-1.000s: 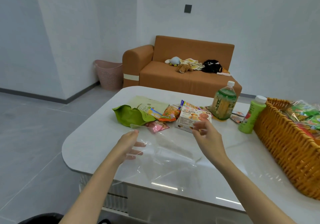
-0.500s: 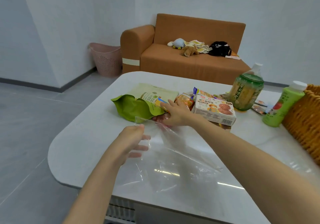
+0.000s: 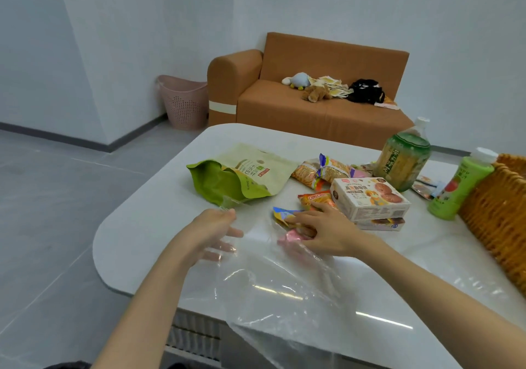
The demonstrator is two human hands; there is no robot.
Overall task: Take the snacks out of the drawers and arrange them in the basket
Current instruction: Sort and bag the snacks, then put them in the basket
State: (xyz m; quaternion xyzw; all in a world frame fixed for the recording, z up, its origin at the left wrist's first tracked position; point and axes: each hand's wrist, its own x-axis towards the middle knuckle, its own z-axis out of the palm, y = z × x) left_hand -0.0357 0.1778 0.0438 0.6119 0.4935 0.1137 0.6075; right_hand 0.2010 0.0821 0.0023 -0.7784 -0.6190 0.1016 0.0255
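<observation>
Clear plastic bag [image 3: 270,291] drapes over the table's [image 3: 142,240] near edge, its rim pinched by my left hand [image 3: 212,230]. My right hand [image 3: 324,233] grips snack packets [image 3: 288,237] beside the biscuit box [image 3: 367,197].

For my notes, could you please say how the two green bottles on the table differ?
The dark green bottle is wide and rounded, the light green bottle slim. The dark one stands behind the biscuit box, the light one beside the basket. Both have white caps.
</observation>
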